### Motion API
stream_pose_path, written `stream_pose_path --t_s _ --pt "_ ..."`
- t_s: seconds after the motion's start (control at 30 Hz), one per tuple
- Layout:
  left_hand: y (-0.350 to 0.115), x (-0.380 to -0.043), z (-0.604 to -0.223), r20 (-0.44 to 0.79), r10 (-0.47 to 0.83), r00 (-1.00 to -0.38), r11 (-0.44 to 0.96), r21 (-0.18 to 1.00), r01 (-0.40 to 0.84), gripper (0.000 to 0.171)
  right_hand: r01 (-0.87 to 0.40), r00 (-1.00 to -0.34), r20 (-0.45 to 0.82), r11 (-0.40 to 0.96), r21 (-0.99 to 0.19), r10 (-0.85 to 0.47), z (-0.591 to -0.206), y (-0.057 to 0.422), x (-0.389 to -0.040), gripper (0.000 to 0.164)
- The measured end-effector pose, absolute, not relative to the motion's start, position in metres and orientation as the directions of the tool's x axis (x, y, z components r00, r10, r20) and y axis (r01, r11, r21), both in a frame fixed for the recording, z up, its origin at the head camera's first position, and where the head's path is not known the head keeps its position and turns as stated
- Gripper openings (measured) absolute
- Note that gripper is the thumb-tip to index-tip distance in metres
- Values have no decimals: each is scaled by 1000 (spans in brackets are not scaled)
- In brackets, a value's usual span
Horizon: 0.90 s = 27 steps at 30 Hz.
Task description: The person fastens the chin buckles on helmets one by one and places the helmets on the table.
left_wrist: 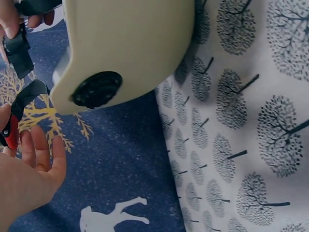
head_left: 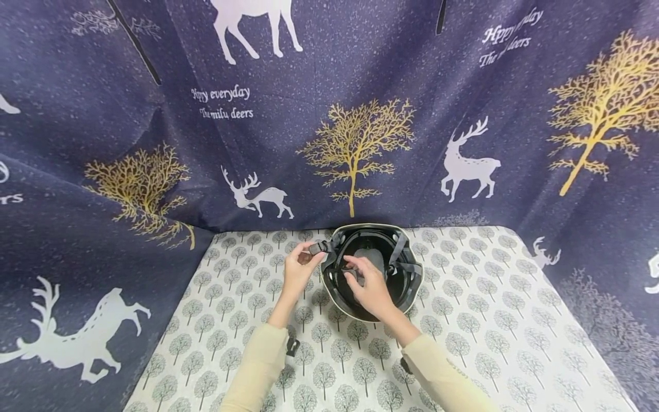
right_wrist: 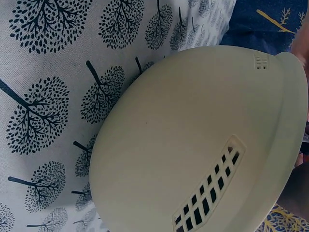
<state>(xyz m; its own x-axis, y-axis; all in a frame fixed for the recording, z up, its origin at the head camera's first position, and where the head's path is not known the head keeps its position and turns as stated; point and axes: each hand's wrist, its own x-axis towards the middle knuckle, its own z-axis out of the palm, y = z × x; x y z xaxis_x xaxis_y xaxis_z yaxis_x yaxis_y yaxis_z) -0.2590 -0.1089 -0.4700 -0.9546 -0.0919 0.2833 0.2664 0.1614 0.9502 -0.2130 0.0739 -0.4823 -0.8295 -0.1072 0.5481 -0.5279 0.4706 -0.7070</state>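
A cream helmet [head_left: 418, 286] with a black inside lies upside down, its opening facing up. At its left rim my left hand [head_left: 297, 273] pinches a black buckle [head_left: 318, 248] on a strap. The left wrist view shows a red part [left_wrist: 13, 131] on that buckle between my thumb and fingers. My right hand [head_left: 372, 290] reaches over the helmet's opening, fingers bent. In the left wrist view its fingertips pinch another black strap piece [left_wrist: 18, 54]. The helmet shell [right_wrist: 183, 121] fills much of the right wrist view, where the right hand's grip is hidden.
Under the helmet is a white tablecloth [head_left: 226, 320] printed with grey trees. A dark blue cloth [head_left: 329, 74] with deer and golden trees hangs close behind the helmet and at both sides. More straps [head_left: 400, 249] lie along the helmet's right inner side.
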Motion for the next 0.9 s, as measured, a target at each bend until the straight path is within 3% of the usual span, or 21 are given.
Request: stream_pose_path --t_s 0.23,0.6,0.9 --pt "-105 -258 -463 320 -80 -944 159 939 305 31 -551 -807 584 461 -696 -83 -481 75 -215 24" --pt "-99 -260 -455 388 -56 -920 175 911 374 31 -578 -808 587 268 -771 -51 -470 73 -211 21" --pt "-92 -252 -433 439 43 -897 96 892 441 29 -472 -874 485 244 -847 -6 -440 76 -199 19"
